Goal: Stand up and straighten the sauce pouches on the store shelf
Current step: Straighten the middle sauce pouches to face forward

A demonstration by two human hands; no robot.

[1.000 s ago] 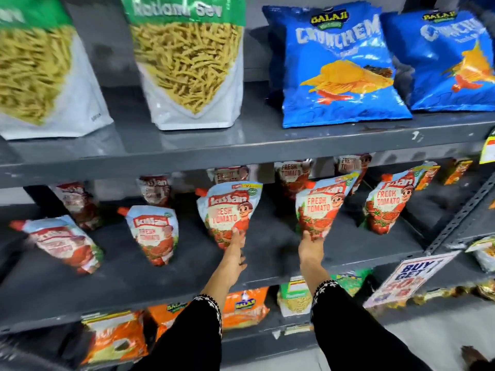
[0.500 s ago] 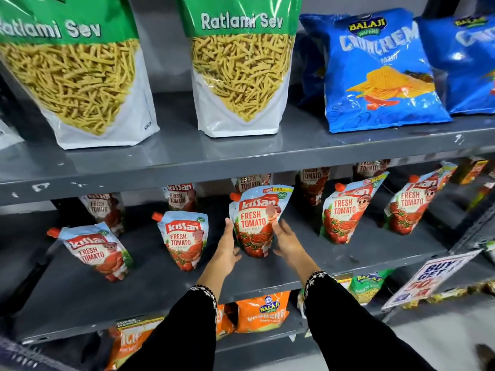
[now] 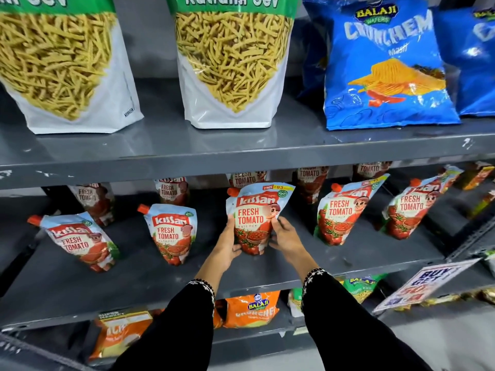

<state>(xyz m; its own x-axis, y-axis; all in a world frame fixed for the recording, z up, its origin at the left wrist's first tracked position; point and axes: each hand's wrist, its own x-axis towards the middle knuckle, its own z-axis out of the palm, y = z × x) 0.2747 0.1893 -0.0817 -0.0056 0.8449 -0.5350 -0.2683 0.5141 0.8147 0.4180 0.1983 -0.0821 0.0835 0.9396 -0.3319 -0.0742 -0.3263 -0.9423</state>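
Both hands are being seen lower on the centre pouch [image 3: 254, 218] than half a second ago, and the view is being drawn in closer to the middle shelf [image 3: 150, 285]. The left hand [image 3: 227, 247] is being pressed against the pouch's lower left side, while the right hand [image 3: 285, 238] is being held against its right edge; the grip of each is being kept closed on this one pouch, at the centre of the frame. It is being held nearly upright, label forward.

As a judgement, the task is being carried through its middle. The two pouches right of centre [image 3: 345, 212] [image 3: 412, 207] are being left leaning to the right, and the far-left pouch [image 3: 77, 241] is being left tilted. The pouch left of centre [image 3: 171, 232] is standing fairly straight. Back-row pouches are being hidden too much to judge.
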